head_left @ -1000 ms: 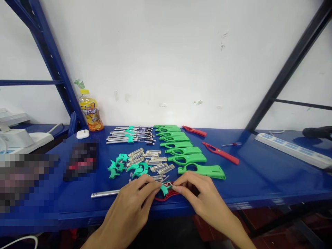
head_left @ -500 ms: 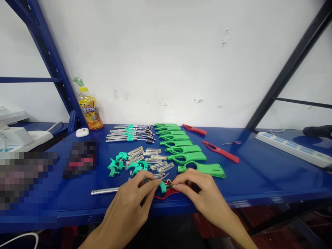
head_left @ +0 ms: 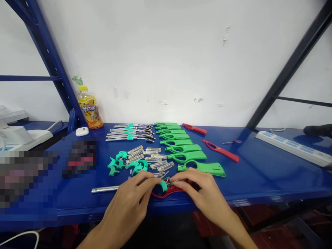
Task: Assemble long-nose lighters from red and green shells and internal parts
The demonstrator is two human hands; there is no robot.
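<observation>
Two bare hands work over a red lighter casing half (head_left: 162,195) lying near the front edge of a blue bench (head_left: 259,173). The right hand (head_left: 201,188) pinches a thin white wire (head_left: 168,179) between thumb and forefinger above the casing. The left hand (head_left: 132,197) has its fingertips drawn together beside a teal trigger (head_left: 164,185); what they grip is hidden. A silver metal tube (head_left: 105,189) juts out leftward from behind that hand. Beyond lie loose teal triggers (head_left: 140,166), clear fuel tanks (head_left: 166,167) and a column of green lighter casings (head_left: 204,167).
</observation>
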